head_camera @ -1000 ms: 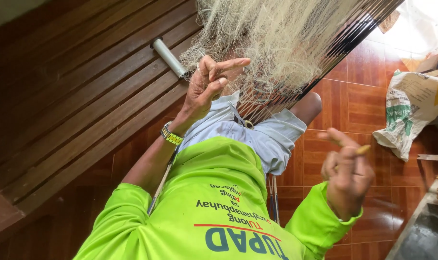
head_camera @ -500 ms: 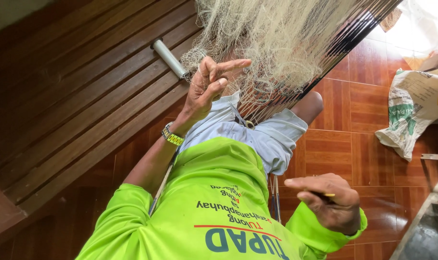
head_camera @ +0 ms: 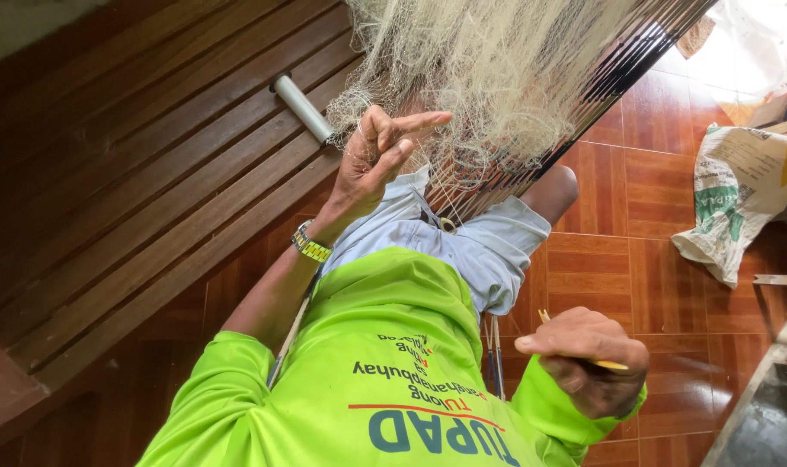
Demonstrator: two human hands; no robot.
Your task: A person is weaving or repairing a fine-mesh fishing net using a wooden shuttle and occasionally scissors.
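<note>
Surroundings: a wooden slatted wall [head_camera: 125, 173] is being seen at the left, with a grey cylindrical bar [head_camera: 302, 107] fixed to it; a red tiled floor [head_camera: 610, 259] is lying below, and a printed sack [head_camera: 739, 199] is resting on it at the right.
Obstruction: the view of the loom rods [head_camera: 618, 60] is being largely covered by the pale fishing net [head_camera: 497, 69] hanging over them.
Net: it is being hung from above, its strands running down toward the lap.
Left hand [head_camera: 378, 160]: it is being raised into the net's lower edge, fingers pinched on strands, index finger pointing right.
Right hand [head_camera: 588, 359]: it is being held closed around a yellow netting needle [head_camera: 545, 317].
Needle axis: it is lying slanted, its one tip pointing up-left and its other end showing at the right of the fist.
</note>
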